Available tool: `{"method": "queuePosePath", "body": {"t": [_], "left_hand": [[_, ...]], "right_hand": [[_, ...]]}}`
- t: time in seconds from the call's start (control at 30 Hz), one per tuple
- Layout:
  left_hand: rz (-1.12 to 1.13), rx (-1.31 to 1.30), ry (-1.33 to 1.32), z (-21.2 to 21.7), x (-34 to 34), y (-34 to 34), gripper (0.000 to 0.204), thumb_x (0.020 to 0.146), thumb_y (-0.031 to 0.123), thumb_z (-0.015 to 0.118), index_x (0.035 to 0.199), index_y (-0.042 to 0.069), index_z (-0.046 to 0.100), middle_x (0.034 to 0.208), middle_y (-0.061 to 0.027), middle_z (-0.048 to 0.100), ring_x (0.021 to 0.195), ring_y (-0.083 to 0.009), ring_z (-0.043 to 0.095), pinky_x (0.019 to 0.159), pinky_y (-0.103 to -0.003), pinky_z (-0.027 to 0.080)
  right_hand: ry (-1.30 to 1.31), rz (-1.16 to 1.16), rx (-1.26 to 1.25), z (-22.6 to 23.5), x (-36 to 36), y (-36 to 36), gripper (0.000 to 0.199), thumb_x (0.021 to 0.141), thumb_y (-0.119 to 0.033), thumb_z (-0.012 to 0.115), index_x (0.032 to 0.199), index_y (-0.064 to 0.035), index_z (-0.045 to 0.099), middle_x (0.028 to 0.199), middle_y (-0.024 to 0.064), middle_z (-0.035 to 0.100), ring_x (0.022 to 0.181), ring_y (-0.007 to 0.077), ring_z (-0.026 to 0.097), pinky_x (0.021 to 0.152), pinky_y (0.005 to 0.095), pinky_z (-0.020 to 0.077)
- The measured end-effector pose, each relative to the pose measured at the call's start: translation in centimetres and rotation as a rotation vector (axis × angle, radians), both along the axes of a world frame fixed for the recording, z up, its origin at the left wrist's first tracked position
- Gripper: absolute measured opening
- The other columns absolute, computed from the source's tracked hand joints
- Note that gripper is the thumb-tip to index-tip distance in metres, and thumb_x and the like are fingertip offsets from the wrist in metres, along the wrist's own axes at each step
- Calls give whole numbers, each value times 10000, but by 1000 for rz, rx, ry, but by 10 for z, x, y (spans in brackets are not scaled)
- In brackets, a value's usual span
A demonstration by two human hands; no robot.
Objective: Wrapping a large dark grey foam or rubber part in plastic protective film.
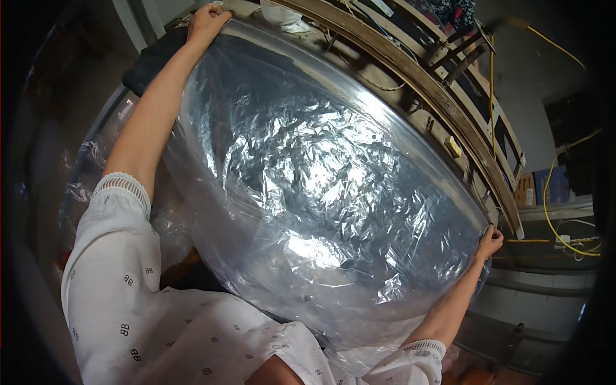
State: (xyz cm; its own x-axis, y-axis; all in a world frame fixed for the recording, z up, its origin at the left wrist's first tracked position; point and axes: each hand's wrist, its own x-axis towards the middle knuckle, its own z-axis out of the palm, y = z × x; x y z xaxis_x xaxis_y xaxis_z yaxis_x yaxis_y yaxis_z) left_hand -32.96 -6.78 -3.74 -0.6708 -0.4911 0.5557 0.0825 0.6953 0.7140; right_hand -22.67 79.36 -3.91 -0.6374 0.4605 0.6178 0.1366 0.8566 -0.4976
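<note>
A wide sheet of clear, crinkled plastic film stretches between my two arms, shiny with reflections. Its far edge runs taut along a long wooden and metal bench. At the far left, my left hand pinches one corner of the film. My right hand grips the other corner at the right end, its fingers closed. The near part of the film hangs loose and bunched toward my body. Whether the film is one layer or several, I cannot tell.
Beyond the film runs a long machine frame with wooden rails and cords. A small yellow block lies beside it. Cardboard boxes stand at the right, near a yellow cable. Part of another person shows at the top.
</note>
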Motion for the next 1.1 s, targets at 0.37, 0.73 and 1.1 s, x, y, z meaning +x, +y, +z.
{"method": "queuePosePath", "body": {"t": [0.37, 0.73, 1.1], "left_hand": [[-120, 834, 197, -25, -6, -67, 257, 885, 198, 472, 1030, -12, 506, 879, -88, 561, 807, -182, 563, 697, -290, 475], [245, -244, -481, 5, 13, 3, 461, 900, 453, 380, 1043, 87, 621, 1027, -113, 607, 1032, -206, 523, 931, -301, 343], [54, -363, -500, 46, 37, -313, 423, 871, 339, 529, 1152, 23, 535, 1071, -89, 590, 968, -166, 531, 836, -282, 402]], "right_hand": [[7, -78, -128, 8, 3, -9, 408, 851, -281, 525, 979, 106, 545, 1007, 247, 536, 940, 340, 494, 858, 410, 359], [-389, -269, 100, 27, 1, -15, 450, 899, -356, 388, 873, 10, 647, 893, 213, 624, 823, 358, 597, 703, 433, 439], [-366, 665, -543, 76, 133, -164, 238, 934, -268, 452, 761, -110, 414, 720, -69, 307, 660, 40, 279, 578, 190, 258]]}}
